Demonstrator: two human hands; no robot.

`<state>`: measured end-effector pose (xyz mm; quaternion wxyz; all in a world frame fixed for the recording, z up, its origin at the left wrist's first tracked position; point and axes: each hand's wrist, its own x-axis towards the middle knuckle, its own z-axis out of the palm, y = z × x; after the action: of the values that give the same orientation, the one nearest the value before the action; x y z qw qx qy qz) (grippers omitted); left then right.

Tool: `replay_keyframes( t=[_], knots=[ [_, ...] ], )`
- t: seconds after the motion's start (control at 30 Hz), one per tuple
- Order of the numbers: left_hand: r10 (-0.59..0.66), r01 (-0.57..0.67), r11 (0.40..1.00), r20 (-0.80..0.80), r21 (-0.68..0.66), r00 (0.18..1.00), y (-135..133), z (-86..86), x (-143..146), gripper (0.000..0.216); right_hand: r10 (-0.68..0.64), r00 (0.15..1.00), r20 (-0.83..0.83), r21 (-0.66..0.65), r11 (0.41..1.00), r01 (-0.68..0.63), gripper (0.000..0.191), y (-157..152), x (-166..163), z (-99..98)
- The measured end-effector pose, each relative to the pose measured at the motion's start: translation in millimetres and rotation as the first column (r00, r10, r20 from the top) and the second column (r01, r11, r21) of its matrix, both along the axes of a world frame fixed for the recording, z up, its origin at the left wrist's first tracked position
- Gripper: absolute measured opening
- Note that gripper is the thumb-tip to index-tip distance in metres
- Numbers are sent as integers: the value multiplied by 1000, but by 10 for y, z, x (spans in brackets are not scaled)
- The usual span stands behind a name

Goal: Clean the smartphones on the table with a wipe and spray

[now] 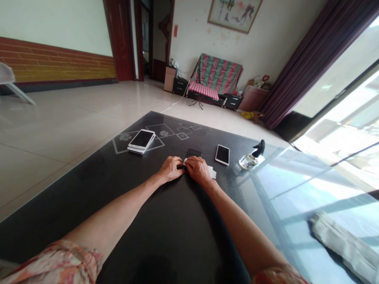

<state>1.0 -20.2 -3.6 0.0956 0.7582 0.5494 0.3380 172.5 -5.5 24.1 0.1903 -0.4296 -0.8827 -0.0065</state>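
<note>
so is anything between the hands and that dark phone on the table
Nothing visible. The left hand and the right hand are at the near end of the dark phone, with a white cloth by the right one. The stack of phones, white phone and spray bottle lie off to the sides.

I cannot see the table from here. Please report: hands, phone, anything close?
Left hand, right hand together, pinching small white cloth at near end of dark flat phone. White-framed phone, clear spray bottle right, apart. White phone stack left.
</note>
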Motion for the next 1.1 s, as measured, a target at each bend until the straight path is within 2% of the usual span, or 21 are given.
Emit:
replay_keyframes(
  t=[0.27, 0.6, 0.87, 1.1],
  knots=[
    [-81, 81, 996, -31, -28, 996, 44, 54, -90, 21, -90, 996, 10, -9, 996, 90, 27, 100, -68, -2],
    [-101, 102, 994, 16, -26, 995, 55, 62, -120, 16, 132, 990, 46, -42, 991, -130, 27, 65, -25, 58],
    [-88, 88, 996, 1, -15, 996, 57, 16, -127, 15, 124, 989, -79, -31, 991, -127, 24, -28, -5, -47],
    [-22, 22, 999, 4, 48, 1000, 35, -15, -103, 14, 141, 987, -72, -31, 989, -143, 23, -143, 2, -8]
  ],
)
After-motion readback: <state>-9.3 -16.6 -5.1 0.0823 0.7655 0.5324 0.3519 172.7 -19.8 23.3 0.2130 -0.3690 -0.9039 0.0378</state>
